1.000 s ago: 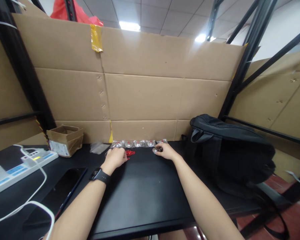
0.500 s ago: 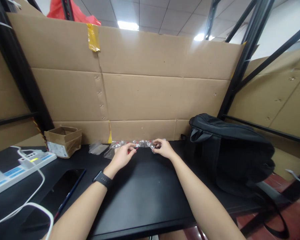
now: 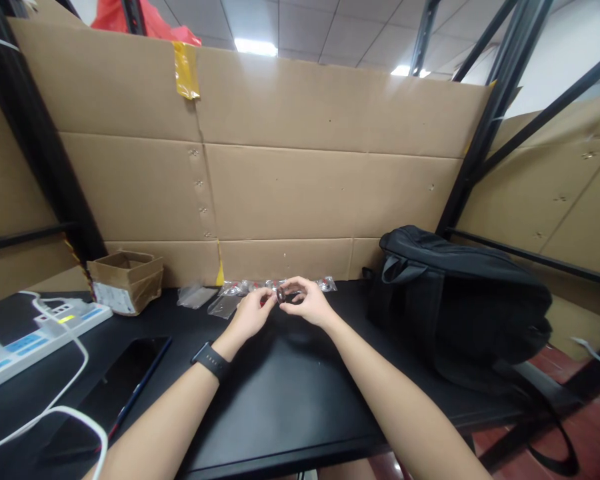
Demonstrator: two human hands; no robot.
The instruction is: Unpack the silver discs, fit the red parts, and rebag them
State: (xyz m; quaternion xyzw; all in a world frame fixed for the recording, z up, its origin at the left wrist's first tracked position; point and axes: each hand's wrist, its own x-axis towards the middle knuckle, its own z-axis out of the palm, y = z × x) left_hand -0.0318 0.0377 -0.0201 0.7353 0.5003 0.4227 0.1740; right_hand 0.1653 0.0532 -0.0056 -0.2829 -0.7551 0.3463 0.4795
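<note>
My left hand (image 3: 253,313), with a black watch on its wrist, is closed in a pinch. A bit of red (image 3: 263,302) shows between its fingers, too small to name. My right hand (image 3: 310,304) grips a small dark brown round disc (image 3: 281,295) by its edge between thumb and fingers. The disc stands on edge, close against the left fingertips; I cannot tell whether they touch it. Behind both hands, a row of small clear plastic packets (image 3: 326,285) with red spots lies along the cardboard wall, partly hidden by my fingers.
An empty-looking clear bag (image 3: 196,296) and a small open cardboard box (image 3: 130,283) are at the back left. A phone (image 3: 115,393), a white cable (image 3: 83,347) and a power strip (image 3: 35,347) lie on the left. A black backpack (image 3: 460,307) stands on the right.
My right hand has moved left from the packets, bringing the brown disc up to my left hand. My left hand has shifted slightly right.
</note>
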